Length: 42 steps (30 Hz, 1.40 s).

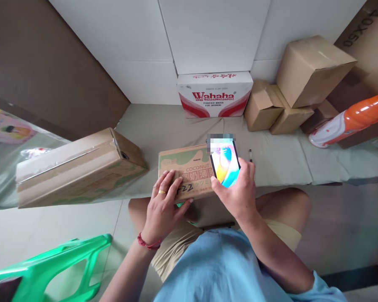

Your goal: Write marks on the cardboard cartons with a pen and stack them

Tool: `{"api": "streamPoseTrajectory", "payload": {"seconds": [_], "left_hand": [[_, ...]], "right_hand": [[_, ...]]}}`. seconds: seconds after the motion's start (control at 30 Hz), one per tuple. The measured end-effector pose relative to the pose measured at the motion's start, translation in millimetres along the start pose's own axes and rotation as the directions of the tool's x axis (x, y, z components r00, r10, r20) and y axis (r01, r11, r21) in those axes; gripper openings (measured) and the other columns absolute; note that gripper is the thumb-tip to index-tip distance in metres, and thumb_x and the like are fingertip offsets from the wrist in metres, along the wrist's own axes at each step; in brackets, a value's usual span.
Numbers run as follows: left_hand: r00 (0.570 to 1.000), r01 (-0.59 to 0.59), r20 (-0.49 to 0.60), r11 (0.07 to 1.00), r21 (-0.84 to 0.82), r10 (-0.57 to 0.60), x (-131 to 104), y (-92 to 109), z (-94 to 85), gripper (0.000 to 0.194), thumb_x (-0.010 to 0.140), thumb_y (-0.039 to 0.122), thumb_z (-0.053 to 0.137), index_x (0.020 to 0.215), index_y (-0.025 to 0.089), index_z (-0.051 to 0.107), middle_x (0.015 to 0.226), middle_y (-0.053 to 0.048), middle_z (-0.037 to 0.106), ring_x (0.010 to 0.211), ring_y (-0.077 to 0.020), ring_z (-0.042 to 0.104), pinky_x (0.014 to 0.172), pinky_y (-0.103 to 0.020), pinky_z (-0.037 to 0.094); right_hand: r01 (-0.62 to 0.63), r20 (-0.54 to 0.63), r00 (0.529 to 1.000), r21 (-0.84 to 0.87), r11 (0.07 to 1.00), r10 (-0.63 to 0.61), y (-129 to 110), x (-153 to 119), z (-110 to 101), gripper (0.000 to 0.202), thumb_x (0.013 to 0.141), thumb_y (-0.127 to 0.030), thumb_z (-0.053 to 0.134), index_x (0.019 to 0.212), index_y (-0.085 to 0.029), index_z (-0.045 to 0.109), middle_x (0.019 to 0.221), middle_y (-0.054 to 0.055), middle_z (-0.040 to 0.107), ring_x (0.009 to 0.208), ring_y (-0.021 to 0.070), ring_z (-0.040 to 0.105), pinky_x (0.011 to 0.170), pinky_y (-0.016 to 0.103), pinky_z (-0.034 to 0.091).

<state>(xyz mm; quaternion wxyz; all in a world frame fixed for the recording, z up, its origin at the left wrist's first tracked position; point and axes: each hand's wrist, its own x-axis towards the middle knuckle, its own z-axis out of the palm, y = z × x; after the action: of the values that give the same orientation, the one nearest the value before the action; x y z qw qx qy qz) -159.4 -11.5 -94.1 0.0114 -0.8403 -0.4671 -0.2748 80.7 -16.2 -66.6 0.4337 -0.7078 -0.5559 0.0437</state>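
My right hand (pixel 239 191) grips a smartphone (pixel 227 163) with its screen lit in bright colours; part of the screen's top is blurred out. Behind and left of the phone lies a cardboard box (pixel 189 165) printed in green and brown with the word COCONUT and handwritten marks. Across the front of this box rests my left hand (pixel 166 193), fingers on its top face and thumb along the near edge. A ring and a red bracelet show on that hand and wrist. The phone covers the box's right end.
A larger carton (pixel 78 167) stands at left on the cloth-covered bench (pixel 277 163). Against the wall sit a Wahaha water box (pixel 216 98) and several brown boxes (pixel 311 71). An orange bottle (pixel 353 117) and a pen (pixel 250 155) are at right. A green stool (pixel 91 260) is on the floor.
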Motion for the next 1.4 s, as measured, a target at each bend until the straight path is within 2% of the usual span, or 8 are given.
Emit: {"api": "streamPoseTrajectory", "payload": {"seconds": [0.33, 0.53, 0.7, 0.9, 1.03, 1.13, 1.3, 1.4], "left_hand": [[1.0, 0.0, 0.01, 1.0, 0.006, 0.0, -1, -1, 0.2, 0.057, 0.104, 0.044, 0.069, 0.152, 0.017, 0.055, 0.161, -0.024, 0.055, 0.155, -0.0438, 0.05, 0.121, -0.062, 0.052], [1.0, 0.02, 0.022, 1.0, -0.018, -0.02, -3, 3, 0.9, 0.058, 0.103, 0.044, 0.069, 0.153, 0.018, 0.054, 0.164, -0.023, 0.053, 0.156, -0.0433, 0.048, 0.123, -0.062, 0.05], [0.999, 0.042, 0.021, 0.998, -0.048, -0.041, -4, 2, 4.8, 0.06, 0.103, 0.044, 0.069, 0.156, 0.021, 0.052, 0.165, -0.022, 0.051, 0.157, -0.0431, 0.047, 0.125, -0.064, 0.048], [0.998, 0.056, 0.013, 0.995, -0.083, -0.055, -3, 3, 3.7, 0.059, 0.102, 0.043, 0.071, 0.154, 0.021, 0.054, 0.165, -0.022, 0.052, 0.158, -0.0433, 0.046, 0.126, -0.064, 0.048], [0.992, 0.123, 0.028, 0.947, -0.297, -0.121, -8, -1, -6.1, 0.062, 0.102, 0.046, 0.073, 0.157, 0.026, 0.052, 0.168, -0.02, 0.048, 0.16, -0.0406, 0.044, 0.128, -0.063, 0.046], [0.942, 0.27, 0.012, 0.738, -0.618, -0.335, -22, -16, -3.9, 0.06, 0.104, 0.049, 0.07, 0.157, 0.03, 0.051, 0.175, -0.018, 0.039, 0.164, -0.038, 0.04, 0.121, -0.055, 0.054], [0.634, 0.45, 0.168, 0.183, -0.874, -0.755, -33, -60, 32.3, 0.059, 0.107, 0.069, 0.049, 0.136, 0.02, 0.061, 0.157, -0.022, 0.06, 0.15, -0.0362, 0.058, 0.116, -0.055, 0.057], [0.719, 0.479, 0.131, 0.351, -0.805, -0.682, -16, -78, 53.7, 0.071, 0.113, 0.07, 0.022, 0.144, 0.016, 0.055, 0.155, -0.021, 0.062, 0.144, -0.0322, 0.062, 0.12, -0.054, 0.053]], "right_hand": [[0.052, -0.059, 0.997, 0.112, 0.992, -0.045, 14, 0, -9, 0.072, 0.081, -0.059, 0.079, 0.138, -0.023, 0.052, 0.121, 0.014, 0.062, 0.108, 0.0342, 0.068, 0.093, 0.056, 0.062], [-0.145, -0.122, 0.984, -0.138, 0.98, 0.128, 116, 10, -45, 0.08, 0.073, -0.071, 0.08, 0.132, -0.022, 0.057, 0.124, 0.021, 0.063, 0.123, 0.043, 0.063, 0.108, 0.06, 0.053], [-0.417, -0.028, 0.893, -0.424, 0.804, 0.448, 210, 30, -81, 0.09, 0.064, -0.068, 0.08, 0.132, -0.011, 0.061, 0.126, 0.028, 0.061, 0.13, 0.0501, 0.057, 0.108, 0.065, 0.05], [-0.481, 0.01, 0.826, -0.508, 0.715, 0.563, 260, 56, -96, 0.093, 0.058, -0.061, 0.087, 0.13, -0.009, 0.062, 0.129, 0.031, 0.058, 0.128, 0.0539, 0.06, 0.104, 0.066, 0.052], [-0.457, 0.008, 0.864, -0.408, 0.791, 0.503, 264, 70, -87, 0.08, 0.054, -0.069, 0.091, 0.109, -0.017, 0.067, 0.119, 0.033, 0.061, 0.128, 0.0585, 0.059, 0.101, 0.071, 0.048], [-0.389, -0.023, 0.914, -0.341, 0.856, 0.406, 252, 66, -83, 0.073, 0.063, -0.076, 0.085, 0.108, -0.02, 0.069, 0.133, 0.038, 0.057, 0.143, 0.0606, 0.047, 0.111, 0.076, 0.037], [-0.116, 0.183, 0.974, -0.092, 0.989, 0.131, 200, 19, -65, 0.051, 0.091, -0.068, 0.066, 0.126, -0.031, 0.071, 0.13, 0.018, 0.07, 0.122, 0.0406, 0.071, 0.105, 0.067, 0.057], [0.012, 0.431, 0.901, 0.1, 0.995, -0.054, 164, -13, -39, 0.049, 0.092, -0.056, 0.073, 0.134, -0.032, 0.072, 0.134, 0.011, 0.076, 0.118, 0.0319, 0.077, 0.095, 0.051, 0.068]]}}
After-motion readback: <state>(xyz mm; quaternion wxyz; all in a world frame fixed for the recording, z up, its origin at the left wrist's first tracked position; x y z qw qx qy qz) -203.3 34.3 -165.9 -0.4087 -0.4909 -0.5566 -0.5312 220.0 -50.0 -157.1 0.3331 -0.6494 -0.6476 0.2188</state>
